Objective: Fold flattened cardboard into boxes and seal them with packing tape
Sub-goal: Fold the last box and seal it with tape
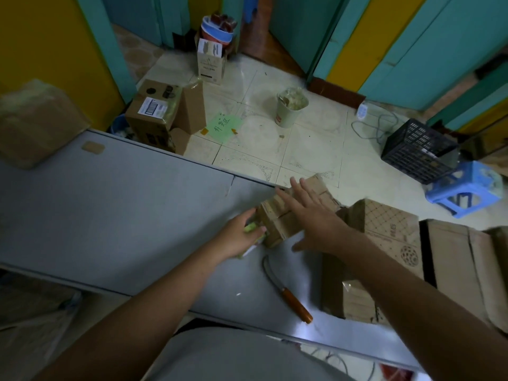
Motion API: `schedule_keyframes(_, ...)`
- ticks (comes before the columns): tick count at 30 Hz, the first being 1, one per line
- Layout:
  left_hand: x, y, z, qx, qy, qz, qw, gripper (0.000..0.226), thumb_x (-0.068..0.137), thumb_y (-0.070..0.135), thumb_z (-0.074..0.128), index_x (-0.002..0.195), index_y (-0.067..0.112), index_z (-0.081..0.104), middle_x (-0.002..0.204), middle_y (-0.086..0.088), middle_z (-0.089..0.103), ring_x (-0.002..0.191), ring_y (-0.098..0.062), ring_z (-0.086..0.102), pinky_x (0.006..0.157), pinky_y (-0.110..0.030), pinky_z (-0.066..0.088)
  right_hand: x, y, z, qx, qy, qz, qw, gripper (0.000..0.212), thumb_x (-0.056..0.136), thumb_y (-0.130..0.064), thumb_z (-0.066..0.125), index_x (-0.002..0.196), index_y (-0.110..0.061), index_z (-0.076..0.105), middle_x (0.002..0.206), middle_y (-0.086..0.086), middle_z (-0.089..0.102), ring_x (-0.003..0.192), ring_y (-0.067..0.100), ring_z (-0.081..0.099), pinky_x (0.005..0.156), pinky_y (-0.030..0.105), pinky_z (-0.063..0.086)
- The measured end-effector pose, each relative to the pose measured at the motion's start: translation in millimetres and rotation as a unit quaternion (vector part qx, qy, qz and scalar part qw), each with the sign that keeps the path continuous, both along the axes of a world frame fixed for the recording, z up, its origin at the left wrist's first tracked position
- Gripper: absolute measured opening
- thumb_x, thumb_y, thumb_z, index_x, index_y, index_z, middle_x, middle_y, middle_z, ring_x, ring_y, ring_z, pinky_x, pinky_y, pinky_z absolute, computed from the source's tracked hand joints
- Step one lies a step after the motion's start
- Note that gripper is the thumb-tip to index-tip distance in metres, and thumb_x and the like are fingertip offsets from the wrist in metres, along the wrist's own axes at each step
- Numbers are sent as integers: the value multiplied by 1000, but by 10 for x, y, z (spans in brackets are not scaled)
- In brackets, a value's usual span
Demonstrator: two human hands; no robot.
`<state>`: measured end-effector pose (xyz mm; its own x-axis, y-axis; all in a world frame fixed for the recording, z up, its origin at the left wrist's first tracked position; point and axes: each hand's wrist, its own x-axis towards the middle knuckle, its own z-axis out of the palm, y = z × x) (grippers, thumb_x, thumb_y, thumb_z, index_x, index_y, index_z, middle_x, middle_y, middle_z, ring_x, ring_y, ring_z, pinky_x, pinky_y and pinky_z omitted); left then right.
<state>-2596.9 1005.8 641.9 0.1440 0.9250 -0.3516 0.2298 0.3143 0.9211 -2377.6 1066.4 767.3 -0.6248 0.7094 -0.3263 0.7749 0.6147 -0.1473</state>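
Sealing seems in hand mid-frame: the spread right hand [313, 215] lies over the small brown cardboard box [275, 229], the left hand [237, 239] grips a yellow-green tape dispenser [250, 229] against it; next, likely, tape drawn along the seam.

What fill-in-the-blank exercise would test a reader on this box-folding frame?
1. The left hand grips a greenish item beside the small cardboard box on the grey ____.
2. The knife near the person has an ____ handle.
3. The plastic stool on the floor is ____.
Missing words: table; orange; blue.
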Motion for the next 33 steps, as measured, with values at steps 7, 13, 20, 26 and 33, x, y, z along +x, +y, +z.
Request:
schedule_keyframes(7, 12, 38, 18, 20, 60, -5, 998, 53, 97, 38, 73, 145, 47, 52, 119, 22, 63, 109, 1, 60, 79, -7, 44, 175, -1200, -428, -23, 222, -212, 951, 34, 87, -50, 71, 110, -26, 63, 106, -8, 59, 96, 12, 61, 79, 36, 54)
schedule_keyframes(13, 33, 4, -24, -2, 108, 45, 993, 45, 93, 42, 78, 119, 45, 41, 103, 13, 60, 98, -16, 65, 86, -36, 54, 368, -1412, -1036, -185, -14, -299, 936, 61, 83, -40, 83, 129, -10, 55, 131, 15, 58, 118, 31, 59, 94, 33, 48)
schedule_keyframes(20, 7, -8, 5, -20, 114, 14, 993, 20, 91, 50, 74, 90, 44, 55, 110, 11, 69, 101, -15, 68, 85, -38, 56, 506, -1662, -680, -146, 178, -277, 933, 15, 99, -32, 70, 112, -25, 67, 105, -5, 57, 87, 8, 63, 80, 24, 50)
schedule_keyframes(26, -31, -12, 34, -8, 117, -6, 993, 15, 94, 36, 76, 83, 33, 68, 87, 17, 72, 94, -10, 72, 79, -30, 54, 270, -1691, -81, -112, 281, -307, 902, 17, 98, -54, 59, 112, -43, 57, 80, -9, 70, 67, 10, 68, 59, 31, 54)
schedule_keyframes(33, -58, -56, 176, -10, 57, 13, 998, 18, 95, 29, 71, 77, 24, 71, 72, 13, 75, 68, 2, 68, 71, -28, 49, -137, -1162, -158, -75, 213, -289, 930, 25, 103, -45, 60, 116, -24, 63, 80, -13, 63, 68, 9, 65, 60, 19, 45)
